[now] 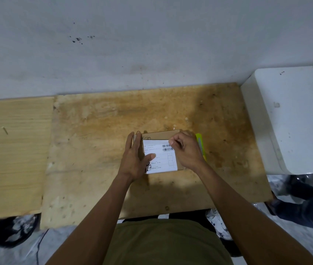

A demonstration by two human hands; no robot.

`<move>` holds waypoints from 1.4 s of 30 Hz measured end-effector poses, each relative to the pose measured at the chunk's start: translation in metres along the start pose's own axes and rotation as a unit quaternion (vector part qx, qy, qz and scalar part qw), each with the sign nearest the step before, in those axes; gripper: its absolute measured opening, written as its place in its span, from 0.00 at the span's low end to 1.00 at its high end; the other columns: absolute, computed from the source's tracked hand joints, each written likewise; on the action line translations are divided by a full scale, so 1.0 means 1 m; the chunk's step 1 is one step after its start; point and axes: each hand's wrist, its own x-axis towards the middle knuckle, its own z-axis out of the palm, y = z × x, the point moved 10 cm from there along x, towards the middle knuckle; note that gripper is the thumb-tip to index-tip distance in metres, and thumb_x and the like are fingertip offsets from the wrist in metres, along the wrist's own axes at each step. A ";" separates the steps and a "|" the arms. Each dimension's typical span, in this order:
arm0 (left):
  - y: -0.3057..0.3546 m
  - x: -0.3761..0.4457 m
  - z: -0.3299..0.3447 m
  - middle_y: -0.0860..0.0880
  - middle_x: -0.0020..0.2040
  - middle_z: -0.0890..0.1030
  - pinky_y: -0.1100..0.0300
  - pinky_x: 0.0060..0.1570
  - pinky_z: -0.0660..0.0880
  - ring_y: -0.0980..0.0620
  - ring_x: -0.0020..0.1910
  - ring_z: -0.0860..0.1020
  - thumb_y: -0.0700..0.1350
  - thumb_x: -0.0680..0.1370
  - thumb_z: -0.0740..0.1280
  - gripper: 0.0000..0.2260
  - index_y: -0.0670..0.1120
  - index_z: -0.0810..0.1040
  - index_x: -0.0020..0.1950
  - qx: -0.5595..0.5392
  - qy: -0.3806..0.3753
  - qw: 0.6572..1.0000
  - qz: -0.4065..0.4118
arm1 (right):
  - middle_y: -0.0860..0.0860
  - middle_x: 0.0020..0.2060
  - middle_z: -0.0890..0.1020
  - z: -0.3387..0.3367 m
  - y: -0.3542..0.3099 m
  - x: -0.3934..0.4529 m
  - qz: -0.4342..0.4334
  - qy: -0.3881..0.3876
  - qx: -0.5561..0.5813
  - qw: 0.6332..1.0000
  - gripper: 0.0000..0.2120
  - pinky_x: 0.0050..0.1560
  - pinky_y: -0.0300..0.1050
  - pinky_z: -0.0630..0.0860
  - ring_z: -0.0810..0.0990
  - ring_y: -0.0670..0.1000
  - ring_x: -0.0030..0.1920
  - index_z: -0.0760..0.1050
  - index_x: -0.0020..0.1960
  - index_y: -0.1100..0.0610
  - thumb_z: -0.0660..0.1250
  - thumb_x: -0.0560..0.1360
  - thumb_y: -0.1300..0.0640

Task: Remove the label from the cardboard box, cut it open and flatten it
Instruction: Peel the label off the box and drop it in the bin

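- I see the cardboard box (160, 135) lying flat at the middle of the wooden board (98, 134), its white label (161, 159) facing up.
- My left hand (135, 159) lies with straight fingers along the box's left side, thumb on the label.
- My right hand (185, 150) is curled, pinching at the label's far right corner.
- A yellow-green cutter (201, 145) lies just right of the box.
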 end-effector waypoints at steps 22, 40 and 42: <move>-0.005 -0.002 0.005 0.54 0.80 0.40 0.62 0.67 0.58 0.54 0.78 0.50 0.54 0.72 0.73 0.47 0.50 0.45 0.80 -0.001 -0.069 0.998 0.005 | 0.51 0.45 0.81 0.007 -0.012 0.003 -0.083 0.011 -0.155 0.984 0.12 0.55 0.49 0.71 0.75 0.54 0.52 0.83 0.55 0.54 0.71 0.73 0.52; -0.020 0.002 0.013 0.59 0.79 0.40 0.54 0.74 0.59 0.56 0.78 0.49 0.52 0.64 0.80 0.55 0.51 0.46 0.80 -0.067 -0.129 0.989 -0.005 | 0.52 0.52 0.74 0.008 0.001 -0.004 0.015 -0.021 0.014 1.000 0.10 0.47 0.24 0.70 0.75 0.35 0.48 0.76 0.39 0.69 0.69 0.75 0.63; -0.029 0.001 0.014 0.66 0.76 0.39 0.48 0.73 0.63 0.56 0.78 0.50 0.53 0.59 0.82 0.60 0.55 0.45 0.79 -0.103 -0.172 0.980 -0.021 | 0.52 0.52 0.74 0.010 0.002 -0.002 0.024 -0.019 0.025 0.999 0.11 0.47 0.25 0.71 0.75 0.43 0.49 0.75 0.37 0.69 0.69 0.75 0.64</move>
